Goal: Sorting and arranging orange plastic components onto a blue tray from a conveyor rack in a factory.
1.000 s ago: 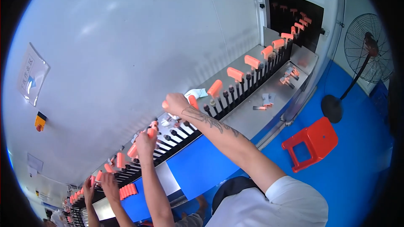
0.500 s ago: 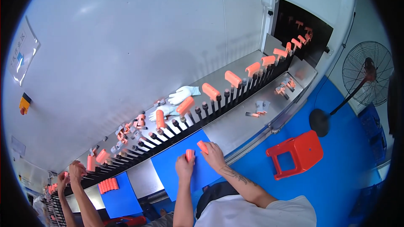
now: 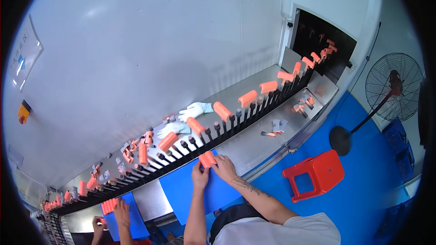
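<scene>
My left hand (image 3: pixel 200 178) is closed with its fingertips on an orange curved plastic shell (image 3: pixel 203 161). Beside it, my right hand (image 3: pixel 225 168) grips a second orange shell (image 3: pixel 210 158). The two shells sit side by side, apparently touching, over the far edge of a blue mat (image 3: pixel 190 199). Fingers cover parts of both pieces. Just beyond runs a line of black upright pegs (image 3: pixel 217 129), several of them carrying orange shells such as this one (image 3: pixel 196 126).
White gloves (image 3: pixel 195 111) and loose grey-and-orange parts (image 3: pixel 131 146) lie behind the pegs. At left, a co-worker's hands (image 3: pixel 121 213) work by a row of orange shells (image 3: pixel 109 205). A red stool (image 3: pixel 315 174) and a floor fan (image 3: pixel 394 86) stand at right.
My hands have come together, bringing the two shells side by side. The peg line has shifted leftward with its shells. The co-worker's hands have moved from the pegs down to their mat.
</scene>
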{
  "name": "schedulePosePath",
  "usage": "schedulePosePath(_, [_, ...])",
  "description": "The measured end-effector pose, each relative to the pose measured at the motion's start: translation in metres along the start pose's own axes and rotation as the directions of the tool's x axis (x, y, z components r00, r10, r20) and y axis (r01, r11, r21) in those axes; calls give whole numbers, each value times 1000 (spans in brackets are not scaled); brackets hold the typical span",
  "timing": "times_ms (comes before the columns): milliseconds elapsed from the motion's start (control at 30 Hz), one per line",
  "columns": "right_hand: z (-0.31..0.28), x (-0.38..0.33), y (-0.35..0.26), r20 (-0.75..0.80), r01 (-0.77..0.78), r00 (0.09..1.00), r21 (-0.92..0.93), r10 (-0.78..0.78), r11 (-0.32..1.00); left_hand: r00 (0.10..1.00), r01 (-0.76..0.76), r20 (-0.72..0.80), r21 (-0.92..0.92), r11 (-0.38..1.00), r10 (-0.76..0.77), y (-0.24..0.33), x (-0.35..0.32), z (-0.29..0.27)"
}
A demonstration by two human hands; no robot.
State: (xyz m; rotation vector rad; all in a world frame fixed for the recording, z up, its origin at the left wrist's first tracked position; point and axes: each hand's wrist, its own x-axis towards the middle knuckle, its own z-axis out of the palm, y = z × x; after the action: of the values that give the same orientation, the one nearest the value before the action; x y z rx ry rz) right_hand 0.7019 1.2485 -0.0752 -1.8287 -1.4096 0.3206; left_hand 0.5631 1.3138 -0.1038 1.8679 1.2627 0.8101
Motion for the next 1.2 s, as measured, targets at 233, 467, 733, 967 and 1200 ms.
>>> schedulePosePath(233, [-39, -11, -2, -196, 43, 981, 139, -16, 989, 989, 14, -141, -139, 990, -34, -3, -46, -18])
schedulePosePath(467, [-118, 70, -64, -442, 20, 887, 323, 131, 946, 952, -275, -169, -117, 954, 254, 150, -10, -107])
schedulePosePath(733, [-120, 130, -106, -108, 194, 971, -179, -215, 964, 973, -176, 7, 676, 715, 232, 186, 68, -150])
schedulePosePath(967, [-127, 126, -101, 17, -104, 994, 482, 110, 870, 971, -82, -209, 152, 985, 113, 142, 45, -218])
schedulePosePath(1200, [-5, -69, -52, -8, 7, 1000, 332, -4, 943, 966, -152, 248, 311, 938, 74, 18, -100, -140])
